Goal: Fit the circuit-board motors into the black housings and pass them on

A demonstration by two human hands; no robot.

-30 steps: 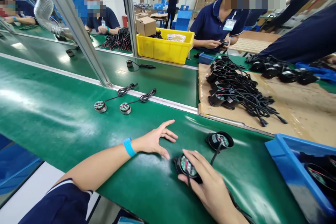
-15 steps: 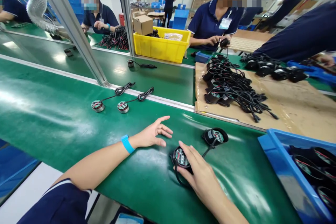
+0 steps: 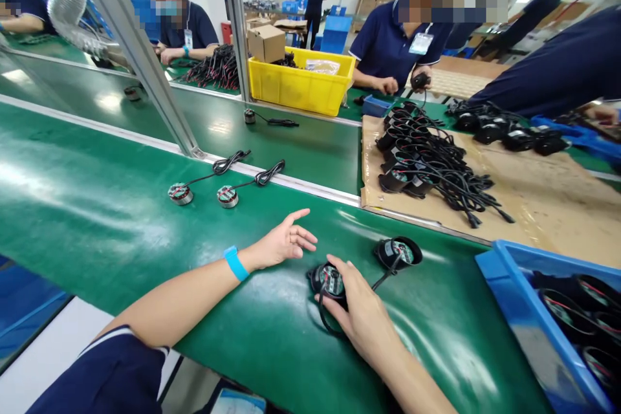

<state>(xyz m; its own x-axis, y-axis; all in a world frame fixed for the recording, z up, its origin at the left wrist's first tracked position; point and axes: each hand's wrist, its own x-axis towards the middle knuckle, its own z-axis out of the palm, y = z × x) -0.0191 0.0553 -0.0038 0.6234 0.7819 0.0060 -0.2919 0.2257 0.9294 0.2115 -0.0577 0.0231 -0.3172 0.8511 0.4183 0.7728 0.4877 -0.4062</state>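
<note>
Near right hand [image 3: 365,312] on housing [image 3: 328,279], second housing [image 3: 389,255]; rightward, blue bin [image 3: 521,317]

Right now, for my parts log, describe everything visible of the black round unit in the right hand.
The unit looks plastic, open side up, showing a green circuit board with reddish lines. A small lug juts left. A black cable loops toward the viewer. It apparently rests on the green bench, the right hand gripping its right side.

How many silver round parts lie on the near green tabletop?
2: one silver part at left, the other silver part just right of it, both farther left than the left hand.
</note>
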